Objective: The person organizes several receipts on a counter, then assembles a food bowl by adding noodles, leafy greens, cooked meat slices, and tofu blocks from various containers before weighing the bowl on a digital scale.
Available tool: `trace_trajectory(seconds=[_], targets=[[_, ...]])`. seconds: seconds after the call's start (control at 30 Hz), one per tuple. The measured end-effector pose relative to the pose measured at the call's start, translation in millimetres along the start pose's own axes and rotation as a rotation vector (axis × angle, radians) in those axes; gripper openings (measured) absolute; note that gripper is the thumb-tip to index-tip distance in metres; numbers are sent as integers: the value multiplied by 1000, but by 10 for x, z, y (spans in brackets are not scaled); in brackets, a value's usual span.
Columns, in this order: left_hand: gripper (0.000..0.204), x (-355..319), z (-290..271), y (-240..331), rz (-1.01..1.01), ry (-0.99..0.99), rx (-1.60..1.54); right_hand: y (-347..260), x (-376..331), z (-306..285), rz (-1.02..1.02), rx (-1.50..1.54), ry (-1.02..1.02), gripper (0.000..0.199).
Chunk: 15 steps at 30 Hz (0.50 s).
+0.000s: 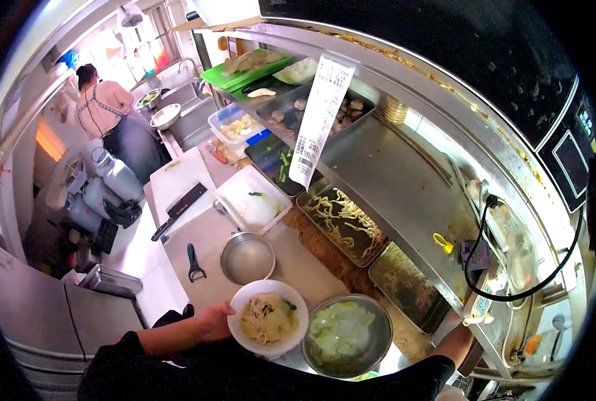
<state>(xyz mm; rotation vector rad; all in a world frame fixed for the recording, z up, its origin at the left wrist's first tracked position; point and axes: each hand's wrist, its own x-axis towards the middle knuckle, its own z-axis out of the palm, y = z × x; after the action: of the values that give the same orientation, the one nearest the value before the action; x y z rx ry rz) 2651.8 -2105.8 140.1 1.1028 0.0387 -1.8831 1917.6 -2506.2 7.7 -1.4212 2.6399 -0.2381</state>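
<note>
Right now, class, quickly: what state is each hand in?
Left hand: closed on the rim of the white round bowl of food.
Right hand: hidden; open or closed cannot be told.

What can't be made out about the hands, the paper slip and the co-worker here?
- Right hand: head view, hidden by the metal shelf; only the forearm shows.
- Left hand: head view, the white bowl hides any fingers beneath it.
- Paper slip: head view, print too small.
- Co-worker: head view, turned away, front hidden by their own back.
</note>
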Motion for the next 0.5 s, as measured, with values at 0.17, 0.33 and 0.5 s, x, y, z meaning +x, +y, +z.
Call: trace_trajectory(seconds=[0.17,0.33,0.5], targets=[[78,-8,-13,-22,49,-17,-16,118,-15,-54,90,509,64,40],[77,-142,65,43,24,-136,-16,78,-201,-149,190,1301,83,40],[77,-177,-59,60,23,-154,6,187,-433,-247,38,1940,-8,40]])
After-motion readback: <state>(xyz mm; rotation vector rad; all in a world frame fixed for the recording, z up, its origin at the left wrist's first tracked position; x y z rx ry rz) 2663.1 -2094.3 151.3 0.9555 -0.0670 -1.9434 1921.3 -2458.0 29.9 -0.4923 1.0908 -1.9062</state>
